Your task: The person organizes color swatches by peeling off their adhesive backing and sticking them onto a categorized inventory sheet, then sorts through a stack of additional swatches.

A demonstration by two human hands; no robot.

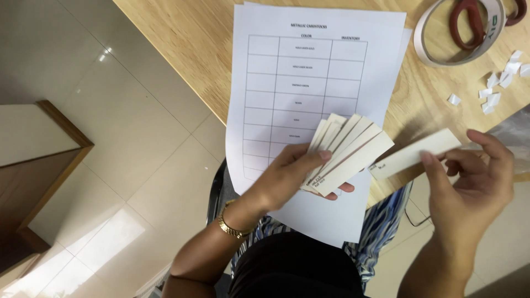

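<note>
1. Left hand is closed around a fanned stack of narrow cream card strips, thumb on top, fingers curled beneath. The fan hovers over the lower part of the white printed sheet with a ruled table.
2. Right hand pinches one single cream card strip by its right end, thumb and fingertips closed on it, the rest of the strip jutting left toward the fan.
3. The single strip sits just beside the fan, apart from it by a small gap. Each strip carries small dark writing near its lower end; it is too small to make out from here.
4. Doing this well, I'd judge, means keeping the fan spread so every labelled end stays visible, and holding the lone strip flat, label up, by one end only.
5. The left grip looks secure, but the outermost strips are held only at their bases and could slip if the thumb eases.
6. The printed sheet overhangs the edge of the light wooden tabletop toward the person's lap.
7. Further back right: a white roll of tape with red-handled scissors lying across it, and small white paper scraps scattered nearby.
</note>
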